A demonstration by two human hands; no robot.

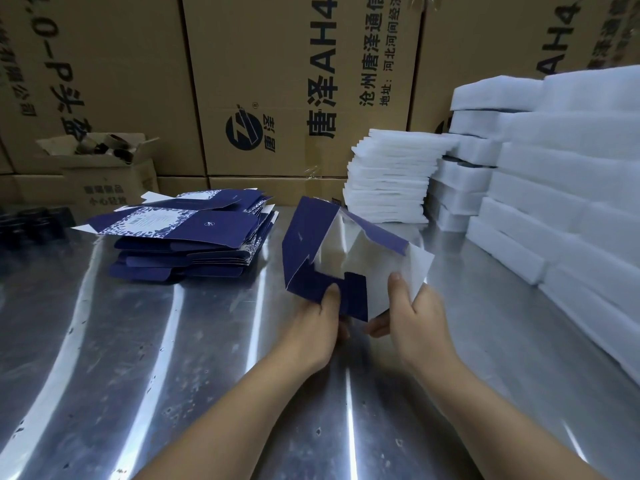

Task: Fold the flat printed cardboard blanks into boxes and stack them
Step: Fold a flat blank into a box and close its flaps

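A half-opened dark blue box blank (311, 244) with a white inside is held above the metal table (138, 341), its open end toward me. My left hand (317, 327) grips its near blue flaps, thumb on top. My right hand (412, 317) holds the white flap on the right side, thumb on the inside face and fingers underneath. A pile of flat blue printed blanks (187, 237) lies to the left at the back of the table.
White foam pads stand in a stack (391, 178) behind the box, and larger foam blocks (561, 188) fill the right side. Big brown cartons (277, 81) wall off the back. A small open carton (100, 164) sits far left.
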